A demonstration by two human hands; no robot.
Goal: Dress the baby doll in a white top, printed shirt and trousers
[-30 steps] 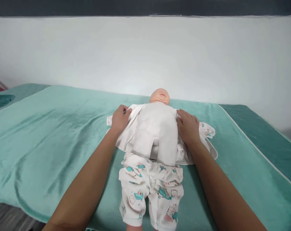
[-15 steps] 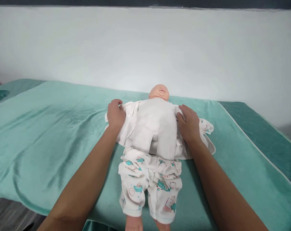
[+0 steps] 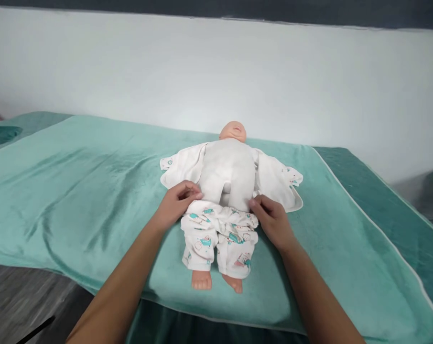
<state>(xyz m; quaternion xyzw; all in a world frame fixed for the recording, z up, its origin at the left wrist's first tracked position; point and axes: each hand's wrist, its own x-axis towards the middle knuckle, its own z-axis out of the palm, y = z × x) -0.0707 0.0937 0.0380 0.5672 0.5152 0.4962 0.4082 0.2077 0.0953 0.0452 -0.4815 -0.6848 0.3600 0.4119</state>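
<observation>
A baby doll (image 3: 227,167) lies on its back on a teal blanket (image 3: 76,191), head toward the wall. Its white jacket (image 3: 274,179) is spread open to both sides, leaving the cloth torso bare. White printed trousers (image 3: 218,239) sit low on the legs, and two bare feet (image 3: 216,282) stick out near the blanket's front edge. My left hand (image 3: 177,203) pinches the trousers' waistband at the doll's left hip. My right hand (image 3: 270,220) grips the waistband on the other side.
The blanket covers a wide padded table against a white wall (image 3: 216,71). A darker teal surface (image 3: 381,191) continues to the right. At the lower left lies a grey floor (image 3: 19,306), below the table's front edge.
Both hands left the jacket flaps beside the chest and dropped down to the trousers' waistband. The view pulled back, so the doll's feet and the floor show.
</observation>
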